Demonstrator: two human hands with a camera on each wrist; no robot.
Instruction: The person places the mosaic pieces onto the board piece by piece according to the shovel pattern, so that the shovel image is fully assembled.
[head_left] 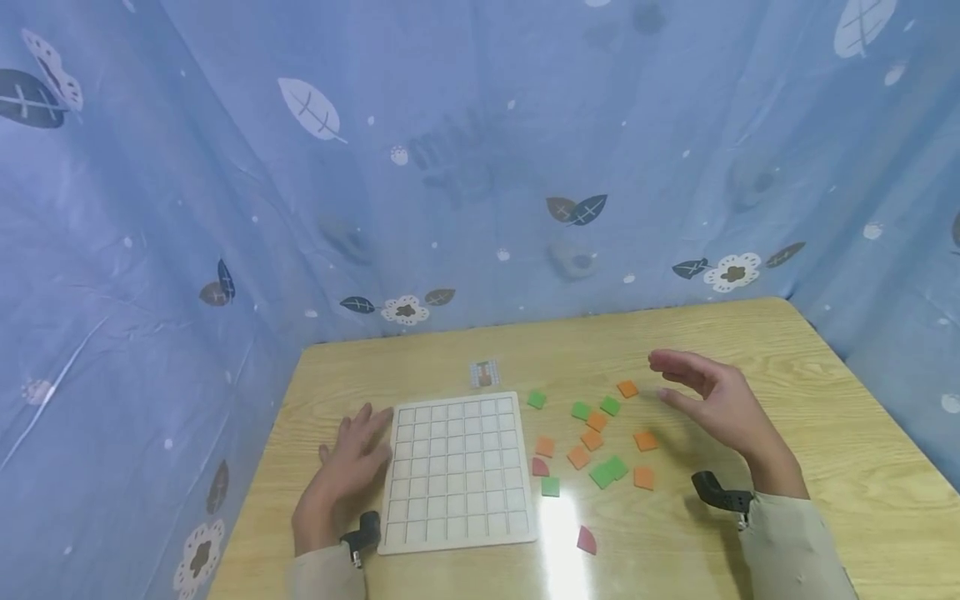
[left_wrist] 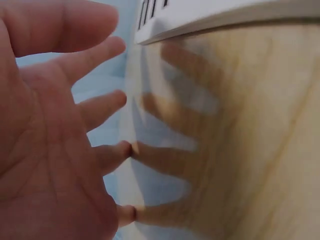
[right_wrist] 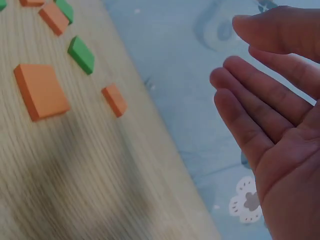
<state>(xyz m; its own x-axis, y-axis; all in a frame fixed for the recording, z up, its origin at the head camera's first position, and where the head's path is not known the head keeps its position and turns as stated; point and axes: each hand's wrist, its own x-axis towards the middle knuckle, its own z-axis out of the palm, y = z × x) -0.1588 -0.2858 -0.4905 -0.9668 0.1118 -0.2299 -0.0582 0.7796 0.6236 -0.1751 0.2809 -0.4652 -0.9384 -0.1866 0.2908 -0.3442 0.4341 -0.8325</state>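
My left hand (head_left: 354,454) is at the left edge of a white square grid board (head_left: 457,475), fingers spread and holding nothing. In the left wrist view two of its fingertips touch the wooden table (left_wrist: 270,125). Over the right part of the table hovers my right hand (head_left: 716,400), fingers loosely bent and thumb apart, nothing between them. Nearest to it are an orange square tile (head_left: 627,388) and another orange tile (right_wrist: 42,92), both lying flat. Green square tiles (head_left: 610,406) and more orange ones lie scattered between the board and the right hand.
Two red quarter-round pieces (head_left: 587,540) (head_left: 540,467) lie right of the board. A small patterned card (head_left: 484,373) is behind the board. Blue curtains (head_left: 480,167) with leaf and flower prints hang behind the table and along both sides.
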